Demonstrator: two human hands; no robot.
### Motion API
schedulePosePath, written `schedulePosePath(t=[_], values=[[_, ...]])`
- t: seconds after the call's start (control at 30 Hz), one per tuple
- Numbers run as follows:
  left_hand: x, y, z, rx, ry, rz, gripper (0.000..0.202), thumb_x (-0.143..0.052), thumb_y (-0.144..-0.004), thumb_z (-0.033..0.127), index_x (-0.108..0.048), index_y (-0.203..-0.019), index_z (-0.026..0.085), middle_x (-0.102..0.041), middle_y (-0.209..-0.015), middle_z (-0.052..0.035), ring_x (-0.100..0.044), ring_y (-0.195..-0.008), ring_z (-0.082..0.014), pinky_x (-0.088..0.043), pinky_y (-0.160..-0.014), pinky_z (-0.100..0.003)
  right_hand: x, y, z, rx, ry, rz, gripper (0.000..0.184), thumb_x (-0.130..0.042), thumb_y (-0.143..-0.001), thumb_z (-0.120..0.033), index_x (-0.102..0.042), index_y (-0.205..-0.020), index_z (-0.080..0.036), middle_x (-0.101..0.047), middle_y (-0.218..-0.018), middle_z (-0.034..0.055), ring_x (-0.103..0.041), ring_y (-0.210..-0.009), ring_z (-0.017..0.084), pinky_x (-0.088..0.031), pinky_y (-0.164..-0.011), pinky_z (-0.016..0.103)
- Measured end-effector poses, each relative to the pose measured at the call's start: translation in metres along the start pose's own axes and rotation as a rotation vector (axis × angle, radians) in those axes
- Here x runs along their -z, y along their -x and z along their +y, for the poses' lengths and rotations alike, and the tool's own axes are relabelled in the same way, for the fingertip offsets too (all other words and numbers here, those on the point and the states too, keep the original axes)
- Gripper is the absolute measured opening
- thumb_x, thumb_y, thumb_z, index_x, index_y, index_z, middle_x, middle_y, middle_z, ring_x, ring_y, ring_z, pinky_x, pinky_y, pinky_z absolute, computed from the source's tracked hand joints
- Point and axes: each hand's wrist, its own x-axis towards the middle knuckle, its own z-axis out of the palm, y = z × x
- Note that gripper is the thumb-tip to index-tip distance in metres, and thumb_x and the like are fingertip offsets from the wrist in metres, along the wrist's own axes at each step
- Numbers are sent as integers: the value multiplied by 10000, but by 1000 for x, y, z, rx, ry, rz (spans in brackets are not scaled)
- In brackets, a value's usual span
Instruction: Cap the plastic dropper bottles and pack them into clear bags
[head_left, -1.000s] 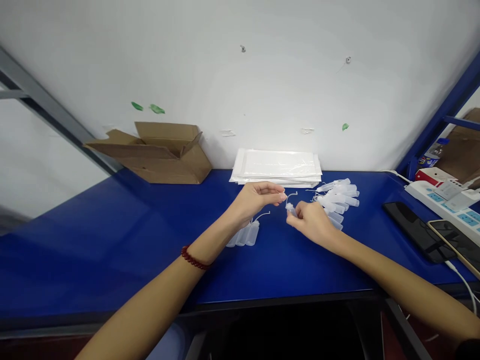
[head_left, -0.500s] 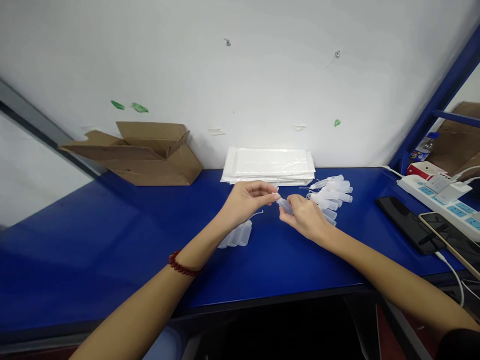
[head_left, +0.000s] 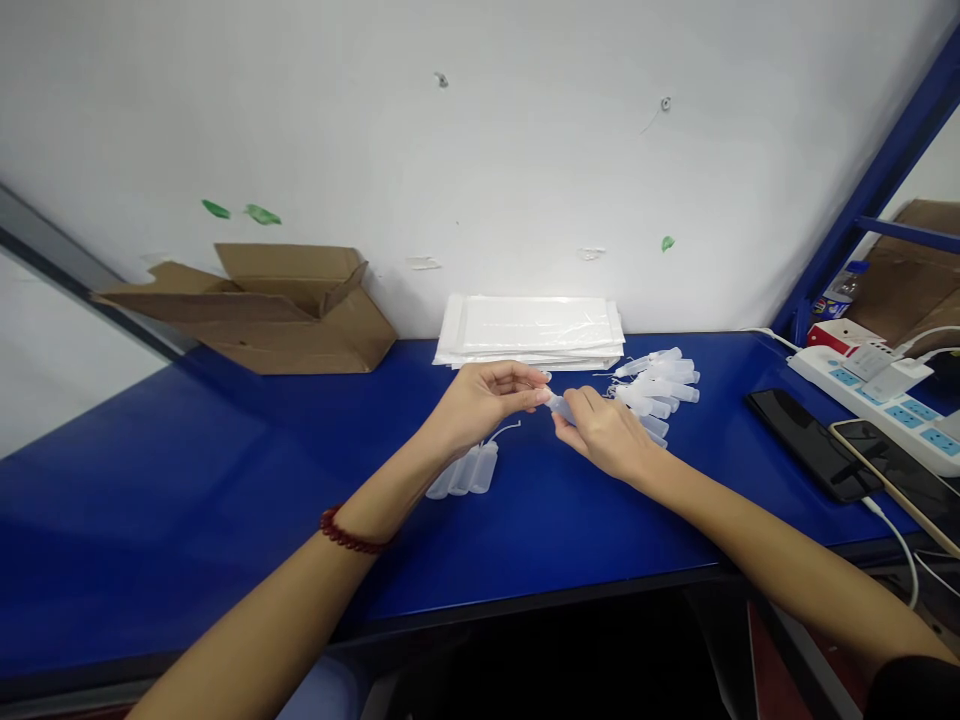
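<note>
My left hand (head_left: 484,400) and my right hand (head_left: 600,430) meet over the middle of the blue table (head_left: 225,480). Between them is a small clear plastic bottle (head_left: 561,406). The right hand grips its body, and the left hand pinches the end with the thin tube. Just under my left wrist lie a few like bottles in a row (head_left: 465,472), one with a white tube sticking out. A heap of several more clear bottles (head_left: 660,385) lies right behind my right hand.
A stack of clear plastic bags (head_left: 532,330) rests against the white wall. An open cardboard box (head_left: 285,310) stands at the back left. Two phones (head_left: 810,430) and a white power strip (head_left: 877,385) lie at the right.
My hands have closed together: the left fingers now meet the bottle held in the right hand, and the curved tube seen free a second ago no longer shows. The view has shifted slightly.
</note>
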Motion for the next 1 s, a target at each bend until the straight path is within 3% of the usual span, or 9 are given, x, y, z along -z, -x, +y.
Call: schedulePosePath(t=[0.33,0.43,0.53,0.7,0.83,1.0], values=[[-9,8,17,15,-11,73,318,-891,-529,358,-727,-693,141,-674,-616,-15,-594,-528,-128,-522,-572,-275,-4,2,1,57,-14,129,254,-410,-991,-228,-613,-895,-108,-637,-773,91,-569,-574,148,-287,-465,258],[-10,9,17,9,33,58,324,-899,-529,355,-735,-708,140,-688,-670,-19,-605,-559,-125,-526,-592,-270,-5,1,4,-16,-253,149,150,-527,-931,-232,-601,-855,-126,-652,-775,71,-571,-588,137,-344,-508,248],[-6,8,15,-6,97,17,319,-908,-533,328,-744,-739,149,-695,-713,-16,-617,-611,-125,-537,-639,-267,-1,-1,5,-165,-682,127,132,-613,-868,-259,-572,-788,-164,-621,-668,1,-546,-533,106,-373,-503,225],[5,5,14,0,220,-89,344,-907,-571,263,-733,-852,168,-731,-801,-31,-647,-700,-140,-536,-665,-257,6,-4,7,-330,-1340,-75,237,-668,-813,-395,-603,-801,-168,-599,-570,-36,-547,-421,96,-427,-427,217],[11,4,17,34,284,-172,371,-899,-593,248,-705,-901,178,-738,-779,-27,-652,-666,-145,-541,-664,-282,4,-5,7,-328,-1505,-125,277,-700,-784,-427,-632,-810,-160,-623,-543,-30,-535,-388,85,-433,-412,209],[14,6,21,-16,151,-159,341,-864,-646,290,-733,-943,187,-752,-884,-54,-674,-781,-174,-536,-737,-304,6,-7,6,-381,-1514,-106,317,-770,-704,-420,-627,-831,-166,-567,-505,-63,-500,-405,77,-399,-388,189]])
